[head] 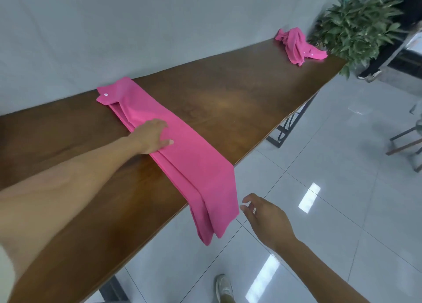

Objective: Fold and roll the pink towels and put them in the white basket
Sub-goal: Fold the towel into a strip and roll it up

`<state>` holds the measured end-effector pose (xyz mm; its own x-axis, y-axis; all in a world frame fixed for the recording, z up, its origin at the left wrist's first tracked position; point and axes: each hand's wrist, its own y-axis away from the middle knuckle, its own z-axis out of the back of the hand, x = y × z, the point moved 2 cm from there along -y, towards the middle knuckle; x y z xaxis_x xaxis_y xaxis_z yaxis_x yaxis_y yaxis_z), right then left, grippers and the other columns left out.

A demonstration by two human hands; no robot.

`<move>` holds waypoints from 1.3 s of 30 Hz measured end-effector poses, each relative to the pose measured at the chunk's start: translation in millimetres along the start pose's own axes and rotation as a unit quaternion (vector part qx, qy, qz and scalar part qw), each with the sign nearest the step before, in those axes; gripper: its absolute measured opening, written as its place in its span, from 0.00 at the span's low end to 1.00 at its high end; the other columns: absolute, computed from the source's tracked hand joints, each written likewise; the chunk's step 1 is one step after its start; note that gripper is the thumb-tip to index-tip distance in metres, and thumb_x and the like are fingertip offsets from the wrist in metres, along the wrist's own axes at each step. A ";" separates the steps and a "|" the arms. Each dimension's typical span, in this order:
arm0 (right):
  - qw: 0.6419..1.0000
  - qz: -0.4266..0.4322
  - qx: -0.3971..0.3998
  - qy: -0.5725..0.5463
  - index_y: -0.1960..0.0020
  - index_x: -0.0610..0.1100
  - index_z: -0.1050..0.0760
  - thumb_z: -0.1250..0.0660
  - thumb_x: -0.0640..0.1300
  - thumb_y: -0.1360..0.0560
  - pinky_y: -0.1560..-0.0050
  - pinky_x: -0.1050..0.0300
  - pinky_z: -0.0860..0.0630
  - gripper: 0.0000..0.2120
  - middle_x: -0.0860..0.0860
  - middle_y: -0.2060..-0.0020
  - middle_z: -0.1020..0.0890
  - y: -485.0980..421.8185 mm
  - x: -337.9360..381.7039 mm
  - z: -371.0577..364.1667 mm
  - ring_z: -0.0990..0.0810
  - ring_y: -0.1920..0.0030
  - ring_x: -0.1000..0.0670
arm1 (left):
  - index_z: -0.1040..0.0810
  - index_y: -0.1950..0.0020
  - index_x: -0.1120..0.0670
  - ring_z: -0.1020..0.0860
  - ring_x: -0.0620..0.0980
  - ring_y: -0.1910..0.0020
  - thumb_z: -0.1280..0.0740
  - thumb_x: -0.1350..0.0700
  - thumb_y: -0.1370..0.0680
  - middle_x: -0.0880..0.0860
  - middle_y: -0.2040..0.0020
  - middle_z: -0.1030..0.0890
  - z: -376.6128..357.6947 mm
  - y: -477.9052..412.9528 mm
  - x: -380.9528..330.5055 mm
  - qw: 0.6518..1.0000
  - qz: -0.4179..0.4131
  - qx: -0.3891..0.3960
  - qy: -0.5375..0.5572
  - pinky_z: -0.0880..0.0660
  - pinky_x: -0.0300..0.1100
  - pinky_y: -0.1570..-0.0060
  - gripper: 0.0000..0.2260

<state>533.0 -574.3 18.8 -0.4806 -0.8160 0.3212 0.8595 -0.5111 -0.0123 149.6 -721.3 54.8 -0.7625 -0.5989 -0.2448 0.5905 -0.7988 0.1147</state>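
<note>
Left hand (151, 136) presses flat on folded pink towel (182, 156); right hand (266, 220) hovers empty, fingers spread.

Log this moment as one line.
left hand: flat on folded towel | right hand: open, near hanging end | second towel: crumpled | basket: unseen

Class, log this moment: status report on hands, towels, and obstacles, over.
Left hand flat on folded pink towel, its end hanging off table. Right hand open, empty, beside that end. Second towel crumpled at far end. No basket in view; nothing blocking.
</note>
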 end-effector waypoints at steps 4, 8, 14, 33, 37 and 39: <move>0.996 -0.017 0.049 -0.067 0.38 0.57 0.28 0.43 0.59 0.17 0.58 0.67 0.27 0.12 0.61 0.52 0.21 -14.8 -10.0 9.9 0.22 0.56 0.61 | 0.41 0.18 0.54 0.44 0.58 0.20 0.38 0.36 0.20 0.58 0.18 0.42 -27.3 -3.5 -12.8 0.999 0.025 0.013 -0.024 0.44 0.56 0.22 0.37; 0.993 0.013 0.072 -0.088 0.37 0.60 0.30 0.47 0.67 0.20 0.52 0.64 0.24 0.18 0.64 0.51 0.22 -31.2 -21.1 16.7 0.23 0.50 0.62 | 0.45 0.17 0.50 0.49 0.55 0.18 0.41 0.36 0.18 0.54 0.17 0.48 -50.2 8.5 -20.7 0.998 0.060 -0.001 0.020 0.50 0.55 0.20 0.34; 0.989 0.072 0.090 -0.097 0.32 0.58 0.31 0.57 0.73 0.26 0.49 0.70 0.29 0.33 0.65 0.43 0.25 -56.7 -33.3 21.8 0.27 0.44 0.64 | 0.42 0.18 0.48 0.51 0.50 0.18 0.41 0.34 0.20 0.49 0.17 0.47 -70.1 38.4 -34.2 0.992 0.080 -0.062 0.082 0.53 0.50 0.21 0.34; 0.954 0.268 0.107 -0.086 0.37 0.56 0.26 0.42 0.56 0.17 0.50 0.62 0.28 0.11 0.63 0.46 0.22 -148.8 -47.2 19.5 0.25 0.42 0.60 | 0.21 0.32 0.48 0.30 0.40 0.29 0.33 0.43 0.20 0.43 0.30 0.24 -90.7 109.5 -95.1 0.935 0.174 -0.220 0.217 0.36 0.43 0.25 0.18; 0.944 0.300 0.080 -0.107 0.42 0.53 0.24 0.41 0.55 0.18 0.54 0.56 0.22 0.11 0.60 0.52 0.20 -168.5 -30.8 17.8 0.22 0.49 0.56 | 0.18 0.40 0.51 0.22 0.42 0.44 0.32 0.53 0.18 0.45 0.42 0.18 -65.4 115.0 -88.2 0.889 0.249 -0.316 0.220 0.25 0.42 0.40 0.08; 0.938 0.321 0.066 -0.114 0.42 0.50 0.24 0.39 0.54 0.19 0.56 0.53 0.21 0.11 0.59 0.54 0.20 -179.3 -17.6 18.9 0.21 0.51 0.54 | 0.18 0.43 0.51 0.21 0.41 0.49 0.33 0.53 0.18 0.46 0.46 0.18 -50.9 113.8 -75.5 0.865 0.293 -0.335 0.234 0.24 0.39 0.47 0.07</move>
<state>390.7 -463.2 33.2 0.1806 -0.8569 0.4828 0.9802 0.1166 -0.1598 287.8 -764.1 37.4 -0.1829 -0.6753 -0.7145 0.9793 -0.0608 -0.1932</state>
